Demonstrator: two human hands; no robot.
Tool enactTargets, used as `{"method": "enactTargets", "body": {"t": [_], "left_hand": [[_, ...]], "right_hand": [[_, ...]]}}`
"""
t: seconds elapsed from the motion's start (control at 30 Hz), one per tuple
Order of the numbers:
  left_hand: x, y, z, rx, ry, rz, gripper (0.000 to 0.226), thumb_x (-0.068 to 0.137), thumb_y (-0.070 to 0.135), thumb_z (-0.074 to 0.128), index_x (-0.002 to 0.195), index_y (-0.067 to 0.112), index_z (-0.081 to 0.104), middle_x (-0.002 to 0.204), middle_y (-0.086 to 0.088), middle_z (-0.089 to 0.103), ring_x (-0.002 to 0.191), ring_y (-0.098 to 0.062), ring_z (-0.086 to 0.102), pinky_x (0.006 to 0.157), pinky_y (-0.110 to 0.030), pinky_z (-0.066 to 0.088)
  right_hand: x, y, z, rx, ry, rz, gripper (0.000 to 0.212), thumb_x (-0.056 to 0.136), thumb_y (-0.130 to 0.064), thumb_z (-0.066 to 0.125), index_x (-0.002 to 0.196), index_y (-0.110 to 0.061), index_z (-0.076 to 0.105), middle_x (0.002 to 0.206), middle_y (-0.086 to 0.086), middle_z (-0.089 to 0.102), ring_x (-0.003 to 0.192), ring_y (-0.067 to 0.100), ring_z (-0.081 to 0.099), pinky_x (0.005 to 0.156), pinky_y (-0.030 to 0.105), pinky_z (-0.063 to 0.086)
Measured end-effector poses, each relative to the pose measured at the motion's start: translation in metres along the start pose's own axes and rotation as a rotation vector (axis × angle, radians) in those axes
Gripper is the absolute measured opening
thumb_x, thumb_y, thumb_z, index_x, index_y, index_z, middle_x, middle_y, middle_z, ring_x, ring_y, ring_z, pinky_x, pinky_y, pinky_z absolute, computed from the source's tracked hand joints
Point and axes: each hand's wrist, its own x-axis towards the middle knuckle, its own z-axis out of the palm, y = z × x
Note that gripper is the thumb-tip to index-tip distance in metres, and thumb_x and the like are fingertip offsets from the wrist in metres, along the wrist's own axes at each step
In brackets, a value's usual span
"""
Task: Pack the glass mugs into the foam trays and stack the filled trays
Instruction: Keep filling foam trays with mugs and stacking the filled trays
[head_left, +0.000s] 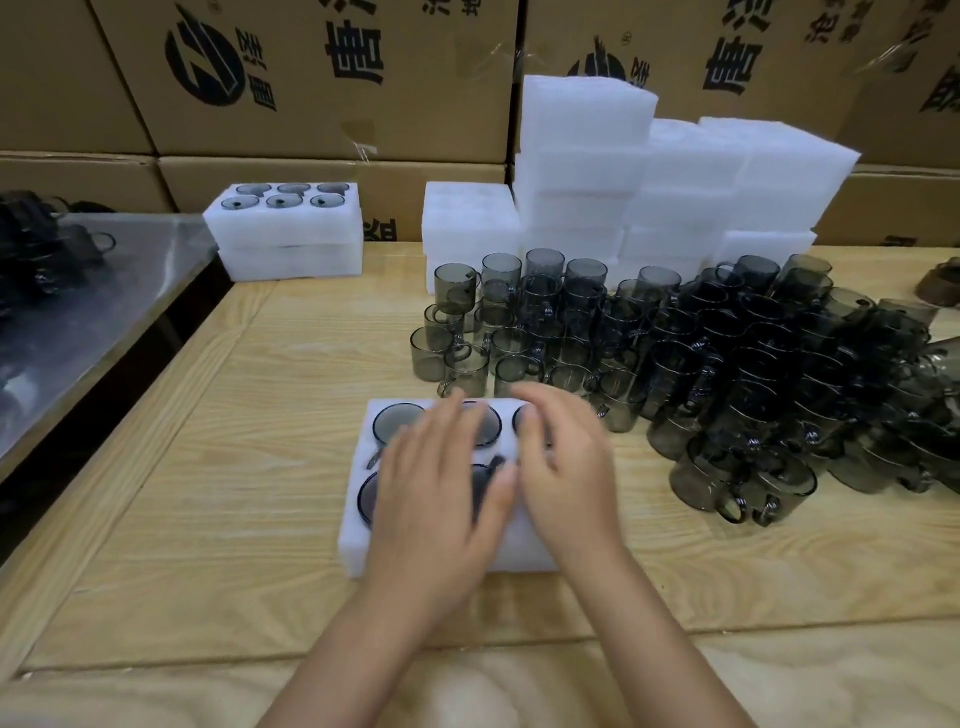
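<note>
We see the foam tray (358, 545) near the worktop's (249, 467) front edge, mugs (397, 423) seated in it. Our left hand (436, 483) and right hand (566, 467) spread over it, fingers straight, gripping nothing.

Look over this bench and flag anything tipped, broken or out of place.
No breakage or spill shows. The near mugs of the loose pile seem to lie tipped on their sides, handles down, unlike the upright ones at its left edge.
</note>
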Motion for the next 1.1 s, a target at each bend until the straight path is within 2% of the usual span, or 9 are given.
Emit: {"method": "enactTargets", "body": {"t": [0.1, 0.2, 0.5, 0.6, 0.7, 0.8, 0.9, 0.97, 1.1], "left_hand": [[-0.019, 0.004, 0.017, 0.313, -0.211, 0.152, 0.063, 0.088, 0.056, 0.034, 0.13, 0.016, 0.058, 0.133, -0.005, 0.058, 0.124, -0.022, 0.054, 0.102, -0.047, 0.042], [-0.023, -0.006, 0.019, 0.414, -0.202, 0.22, 0.06, 0.084, 0.058, 0.042, 0.118, 0.016, 0.068, 0.121, -0.006, 0.065, 0.112, -0.025, 0.062, 0.091, -0.044, 0.049], [-0.044, -0.075, -0.014, 0.578, 0.044, 0.366, 0.064, 0.08, 0.065, 0.053, 0.106, 0.01, 0.074, 0.112, -0.009, 0.07, 0.098, -0.027, 0.069, 0.079, -0.043, 0.048], [-0.042, -0.103, -0.033, 0.605, 0.041, 0.343, 0.067, 0.079, 0.067, 0.057, 0.103, 0.007, 0.074, 0.112, -0.009, 0.07, 0.098, -0.028, 0.069, 0.079, -0.044, 0.049], [-0.034, -0.127, -0.045, 0.61, -0.006, 0.306, 0.067, 0.087, 0.065, 0.046, 0.109, 0.006, 0.072, 0.118, -0.011, 0.067, 0.103, -0.031, 0.067, 0.083, -0.047, 0.046], [-0.025, -0.142, -0.048, 0.616, -0.049, 0.175, 0.074, 0.096, 0.062, 0.023, 0.121, 0.006, 0.065, 0.131, -0.012, 0.059, 0.117, -0.032, 0.059, 0.097, -0.053, 0.038], [-0.014, -0.145, -0.047, 0.623, -0.056, -0.028, 0.08, 0.095, 0.063, 0.011, 0.126, 0.009, 0.062, 0.137, -0.018, 0.053, 0.126, -0.036, 0.051, 0.104, -0.059, 0.029], [-0.003, -0.145, -0.044, 0.617, -0.041, -0.187, 0.069, 0.093, 0.064, 0.021, 0.13, 0.02, 0.058, 0.139, -0.025, 0.046, 0.127, -0.042, 0.043, 0.103, -0.059, 0.024], [0.031, -0.16, -0.029, 0.567, -0.08, -0.54, 0.055, 0.09, 0.055, 0.044, 0.143, 0.045, 0.034, 0.147, -0.017, 0.026, 0.129, -0.037, 0.021, 0.103, -0.055, 0.024]], "right_hand": [[-0.011, 0.034, -0.035, -0.293, -0.149, 0.188, 0.03, 0.096, -0.025, 0.045, 0.118, -0.013, 0.061, 0.122, 0.002, 0.059, 0.115, 0.021, 0.052, 0.099, 0.036, 0.038], [-0.029, 0.044, -0.04, -0.194, -0.317, 0.319, 0.038, 0.094, -0.026, 0.052, 0.132, -0.02, 0.05, 0.132, -0.003, 0.054, 0.121, 0.016, 0.049, 0.098, 0.025, 0.035], [-0.044, 0.018, 0.002, -0.07, -0.396, 0.095, 0.041, 0.091, -0.033, 0.055, 0.132, -0.026, 0.051, 0.122, -0.01, 0.055, 0.108, 0.008, 0.053, 0.096, 0.017, 0.037], [-0.039, 0.012, 0.027, 0.044, -0.474, 0.066, 0.044, 0.094, -0.034, 0.052, 0.136, -0.026, 0.047, 0.122, -0.008, 0.054, 0.107, 0.01, 0.055, 0.097, 0.027, 0.042], [-0.03, 0.011, 0.053, 0.11, -0.517, 0.036, 0.044, 0.098, -0.033, 0.044, 0.141, -0.027, 0.04, 0.129, -0.008, 0.049, 0.115, 0.005, 0.048, 0.1, 0.016, 0.034], [-0.025, 0.015, 0.071, 0.128, -0.514, 0.026, 0.046, 0.1, -0.029, 0.039, 0.145, -0.024, 0.031, 0.137, -0.006, 0.046, 0.124, 0.003, 0.041, 0.1, 0.008, 0.026], [-0.023, 0.023, 0.074, 0.167, -0.5, 0.118, 0.049, 0.1, -0.033, 0.038, 0.146, -0.021, 0.028, 0.134, -0.004, 0.047, 0.115, 0.0, 0.045, 0.093, 0.002, 0.026], [-0.024, 0.026, 0.075, 0.174, -0.493, 0.092, 0.046, 0.1, -0.033, 0.038, 0.144, -0.021, 0.032, 0.128, -0.004, 0.05, 0.109, -0.001, 0.047, 0.091, 0.001, 0.029], [-0.023, 0.025, 0.077, 0.172, -0.489, 0.016, 0.042, 0.099, -0.03, 0.041, 0.14, -0.018, 0.038, 0.119, -0.004, 0.053, 0.107, 0.007, 0.05, 0.097, 0.018, 0.036]]}}
